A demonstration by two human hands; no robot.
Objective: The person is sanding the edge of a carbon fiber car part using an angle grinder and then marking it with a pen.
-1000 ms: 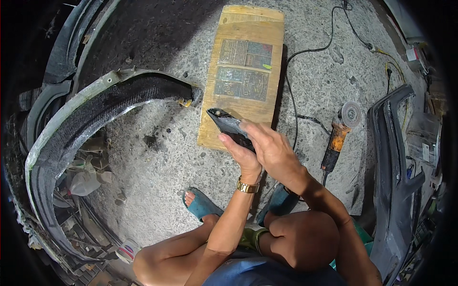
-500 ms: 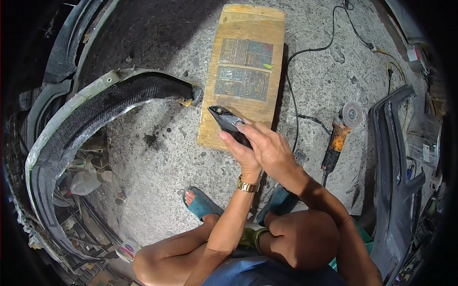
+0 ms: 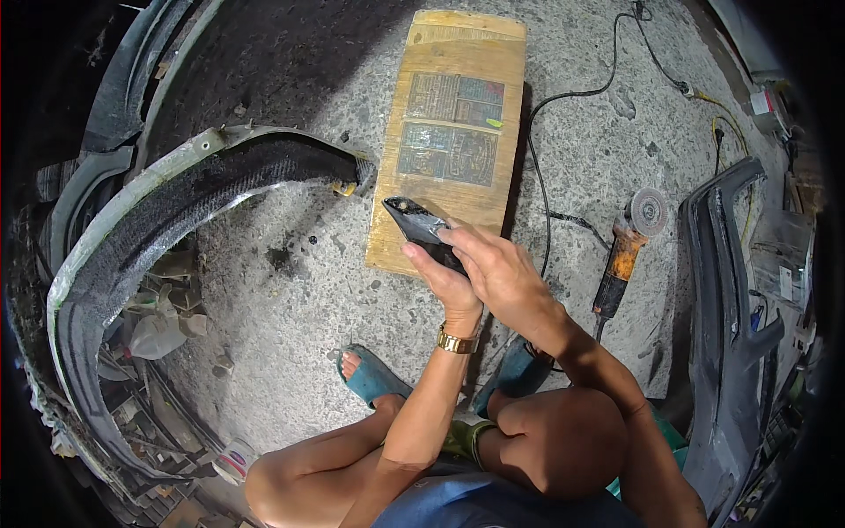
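Note:
A small black, pointed plastic piece (image 3: 415,222) is held over the near end of a wooden board (image 3: 444,207). My left hand (image 3: 451,286), with a gold watch at the wrist, grips it from below, the thumb along its near side. My right hand (image 3: 497,268) is closed over the piece's right side, its fingers together and pressed against the upper face. A pale grey patch shows on that face by the right fingertips. Whether anything thin lies under those fingers is hidden. The piece's lower end disappears between my palms.
On the concrete to the right lies an orange and black angle grinder (image 3: 625,255) with its black cord (image 3: 539,176). A large curved fender trim (image 3: 176,176) takes up the left side. Another dark trim part (image 3: 722,290) stands far right. A plastic jug (image 3: 158,334) lies left among scraps.
My right hand has shifted very slightly toward the lower right on the black piece. The left hand and the piece hold nearly the same place.

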